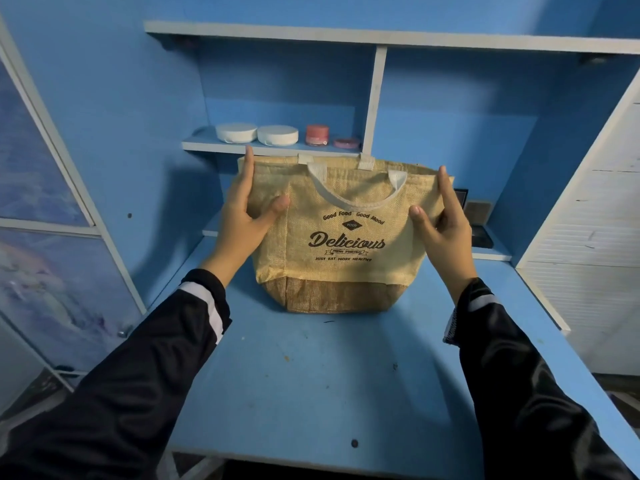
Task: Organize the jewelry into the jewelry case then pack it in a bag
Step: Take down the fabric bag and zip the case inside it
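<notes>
Head view, items listed left to right.

1. Left hand [246, 209]: black sleeve with a white band. Fingers straight and together, laid upward along the bag's left edge. Thumb spread apart, its tip on the front panel.
2. Shelf [207, 145], rear: two white round containers [256, 133] side by side, then a pink jar [317, 135], then a flat pink lid [346, 143].
3. Bag [339, 237]: tan woven tote with a darker brown base, printed "Delicious". It stands upright at the back centre of the blue desk [311, 375], just below the shelf. The mouth points up and the printed face is turned toward the camera. Its long axis runs left to right across the desk. The near white handle [353, 199] droops over the front panel.
4. Right hand [446, 226]: matching sleeve. Fingers straight and together along the bag's right edge, thumb spread out in front of the front panel.
5. Dark flat objects [479, 220]: behind the bag's right side, too dim to identify.
</notes>
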Available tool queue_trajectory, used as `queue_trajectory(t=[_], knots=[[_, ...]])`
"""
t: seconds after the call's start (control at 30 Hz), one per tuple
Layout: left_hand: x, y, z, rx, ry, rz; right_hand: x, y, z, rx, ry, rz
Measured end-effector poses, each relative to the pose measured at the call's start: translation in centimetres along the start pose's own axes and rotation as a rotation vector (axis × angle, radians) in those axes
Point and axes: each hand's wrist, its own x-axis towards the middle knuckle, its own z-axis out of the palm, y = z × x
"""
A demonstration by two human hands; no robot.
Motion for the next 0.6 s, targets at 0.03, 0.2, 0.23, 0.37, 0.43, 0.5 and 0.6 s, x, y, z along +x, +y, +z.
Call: queue_trajectory(t=[0.03,0.2,0.23,0.37,0.43,0.5,0.6], knots=[[0.1,0.0,0.4,0.012,0.003,0.002,-0.1,0.3,-0.3,0.0,0.003,0.0],[0.1,0.3,3.1,0.001,-0.029,0.042,0.0,1.3,-2.8,-0.038,0.03,0.029],[0.0,0.5,3.7,-0.011,-0.041,0.046,-0.1,1.5,-3.4,-0.043,0.039,0.032],[-0.3,1.4,6.7,-0.051,-0.078,0.067,-0.2,2.3,-6.3,-0.053,0.086,0.056],[-0.4,2.2,8.3,-0.049,-0.092,0.086,-0.3,3.1,-7.9,-0.072,0.1,0.078],[-0.7,3.0,10.0,-0.034,-0.092,0.098,-0.3,4.1,-9.5,-0.1,0.121,0.09],[-0.7,3.7,12.5,-0.045,-0.105,0.109,-0.2,5.4,-11.8,-0.141,0.137,0.085]])
